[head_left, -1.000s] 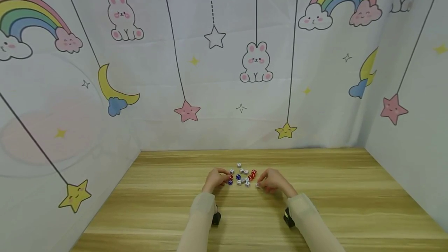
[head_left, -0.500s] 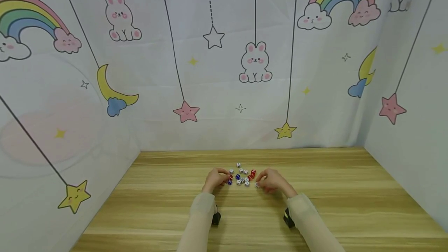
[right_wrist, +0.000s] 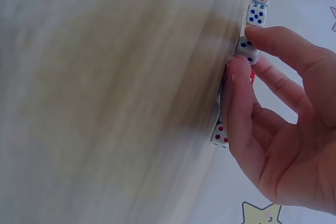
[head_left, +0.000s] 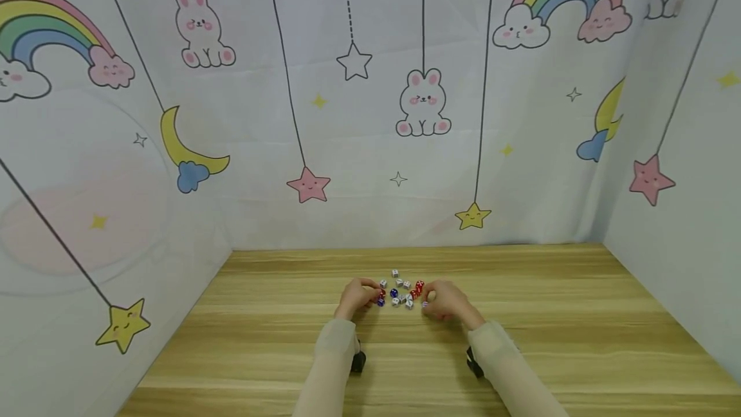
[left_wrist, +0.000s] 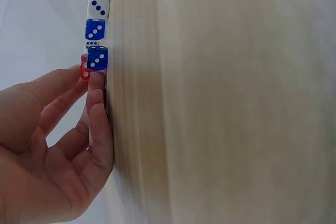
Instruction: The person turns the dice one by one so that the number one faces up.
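Several small dice lie in a loose cluster between the two hands in the head view. My left hand (head_left: 354, 298) rests at the cluster's left side, pinching a red die (left_wrist: 84, 68) between its fingertips. Against those fingertips sits a blue die (left_wrist: 97, 58) showing three white pips. On the opposite side, my right hand (head_left: 449, 300) holds a white die (right_wrist: 246, 51) between thumb and finger, low at the tabletop. Partly hidden behind that hand is a red die (right_wrist: 252, 77). A white die with red pips (right_wrist: 219, 136) shows below its fingers.
The dice stand on a wood-grain table (head_left: 405, 365). A lone white die (head_left: 395, 273) lies farthest back, while red dice (head_left: 419, 285) sit close to the right fingertips. A white printed cloth (head_left: 359, 224) hangs behind the table and along both sides.
My right hand has shifted slightly left toward the cluster, its fingers coming closer around the white die. The left hand and the other dice look the same.
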Demonstrator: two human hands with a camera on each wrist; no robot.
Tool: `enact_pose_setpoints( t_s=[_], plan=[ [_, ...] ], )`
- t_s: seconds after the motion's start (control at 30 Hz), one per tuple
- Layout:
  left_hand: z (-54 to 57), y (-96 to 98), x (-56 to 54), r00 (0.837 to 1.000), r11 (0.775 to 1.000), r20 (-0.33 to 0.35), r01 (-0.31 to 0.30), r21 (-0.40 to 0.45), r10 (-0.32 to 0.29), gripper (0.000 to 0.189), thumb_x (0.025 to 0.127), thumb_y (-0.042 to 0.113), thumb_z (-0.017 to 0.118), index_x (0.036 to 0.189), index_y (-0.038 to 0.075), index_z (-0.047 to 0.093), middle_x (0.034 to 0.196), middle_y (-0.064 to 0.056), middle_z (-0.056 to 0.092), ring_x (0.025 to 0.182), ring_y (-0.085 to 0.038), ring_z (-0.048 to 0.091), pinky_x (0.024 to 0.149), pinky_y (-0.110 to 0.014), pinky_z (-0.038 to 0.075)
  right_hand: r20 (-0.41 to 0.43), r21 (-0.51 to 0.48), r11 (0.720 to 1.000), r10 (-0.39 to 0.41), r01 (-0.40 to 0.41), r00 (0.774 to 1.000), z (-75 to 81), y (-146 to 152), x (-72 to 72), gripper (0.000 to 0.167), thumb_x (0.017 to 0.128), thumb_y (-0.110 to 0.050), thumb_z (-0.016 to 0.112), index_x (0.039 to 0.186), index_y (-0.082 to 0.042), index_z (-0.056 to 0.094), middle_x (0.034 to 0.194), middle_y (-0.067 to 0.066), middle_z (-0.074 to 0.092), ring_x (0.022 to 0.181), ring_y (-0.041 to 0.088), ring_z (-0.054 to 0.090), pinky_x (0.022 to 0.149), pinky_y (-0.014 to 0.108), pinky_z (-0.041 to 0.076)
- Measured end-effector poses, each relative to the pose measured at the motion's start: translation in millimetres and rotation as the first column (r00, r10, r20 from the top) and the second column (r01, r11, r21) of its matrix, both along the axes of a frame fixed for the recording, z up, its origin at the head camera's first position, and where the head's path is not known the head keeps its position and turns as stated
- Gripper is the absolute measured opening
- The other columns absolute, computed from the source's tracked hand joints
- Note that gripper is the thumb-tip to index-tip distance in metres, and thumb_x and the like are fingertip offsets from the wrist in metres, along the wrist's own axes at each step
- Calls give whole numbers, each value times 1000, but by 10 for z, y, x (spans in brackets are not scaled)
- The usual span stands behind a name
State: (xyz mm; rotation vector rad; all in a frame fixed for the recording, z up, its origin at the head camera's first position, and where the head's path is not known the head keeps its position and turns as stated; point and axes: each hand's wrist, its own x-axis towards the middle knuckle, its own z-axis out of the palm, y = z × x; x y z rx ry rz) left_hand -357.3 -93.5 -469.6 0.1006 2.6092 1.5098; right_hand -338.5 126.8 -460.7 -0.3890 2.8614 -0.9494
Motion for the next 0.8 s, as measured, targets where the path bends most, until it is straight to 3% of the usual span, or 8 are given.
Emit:
enact_pose_setpoints(
  t_s=[0.27, 0.8],
  plan=[
    [-1, 5, -9, 1000, 1000, 2, -10, -14, 10, 18, 85, 15, 58, 96, 2, 67, 70, -7, 64, 50, -8, 47, 45, -20, 40, 95, -123, 992, 29, -17, 995, 23, 54, 13, 12, 73, -6, 67, 84, -8, 62, 51, 0, 50, 41, 10, 43, 37, 20, 35],
    [-9, -8, -17, 1000, 1000, 15, -4, 15, 3, 19, 86, 13, 57, 97, 1, 66, 75, -11, 66, 50, -8, 49, 46, -22, 40, 136, -125, 992, 6, 11, 991, 4, 118, -39, 5, 77, -11, 66, 81, -12, 64, 52, 1, 55, 43, 11, 48, 39, 24, 40]
  ],
)
